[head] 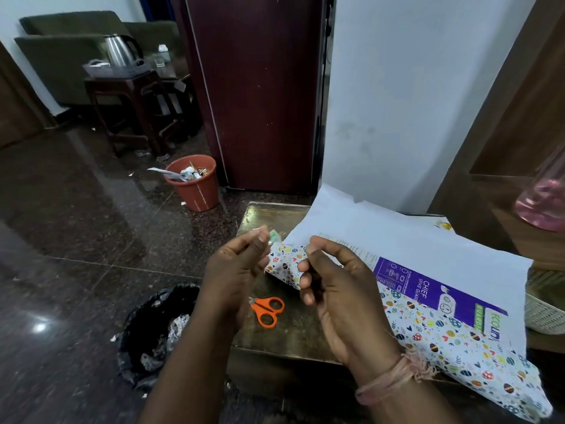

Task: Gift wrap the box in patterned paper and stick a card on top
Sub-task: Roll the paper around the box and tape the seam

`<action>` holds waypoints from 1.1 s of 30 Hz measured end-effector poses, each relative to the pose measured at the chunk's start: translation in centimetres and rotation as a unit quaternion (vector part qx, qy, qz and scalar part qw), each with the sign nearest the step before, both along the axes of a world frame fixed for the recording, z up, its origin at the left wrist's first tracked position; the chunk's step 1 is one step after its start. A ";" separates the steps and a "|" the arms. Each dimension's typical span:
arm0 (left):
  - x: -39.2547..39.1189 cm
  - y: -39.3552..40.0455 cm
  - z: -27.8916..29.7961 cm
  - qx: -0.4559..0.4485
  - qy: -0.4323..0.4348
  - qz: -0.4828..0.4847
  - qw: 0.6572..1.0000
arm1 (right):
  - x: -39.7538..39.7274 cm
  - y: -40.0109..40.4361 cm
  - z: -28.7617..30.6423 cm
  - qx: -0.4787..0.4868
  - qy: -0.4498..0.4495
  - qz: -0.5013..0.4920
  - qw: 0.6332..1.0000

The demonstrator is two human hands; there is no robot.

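A long purple box lies diagonally on the small brown table, partly covered by patterned paper with coloured eggs and hearts. The paper's white back stands up behind the box. My left hand is raised over the box's left end and pinches a small green and white item at its fingertips; what it is cannot be made out. My right hand hovers over the same end, its thumb and fingers curled towards the folded paper flap.
Orange scissors lie on the table under my hands. A black bin bag with paper scraps sits on the floor at the left. An orange waste bin stands by a dark cabinet. A white woven basket is at the right.
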State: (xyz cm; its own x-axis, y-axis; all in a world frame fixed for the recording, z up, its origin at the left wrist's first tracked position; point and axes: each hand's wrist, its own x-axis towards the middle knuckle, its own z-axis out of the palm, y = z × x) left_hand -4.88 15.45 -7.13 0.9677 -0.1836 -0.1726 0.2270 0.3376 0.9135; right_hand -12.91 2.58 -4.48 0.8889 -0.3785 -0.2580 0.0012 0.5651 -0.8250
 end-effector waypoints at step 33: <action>-0.3 0.9 0.2 0.223 -0.096 0.007 0.970 | -0.2 -0.2 -1.0 -0.122 0.006 0.075 0.990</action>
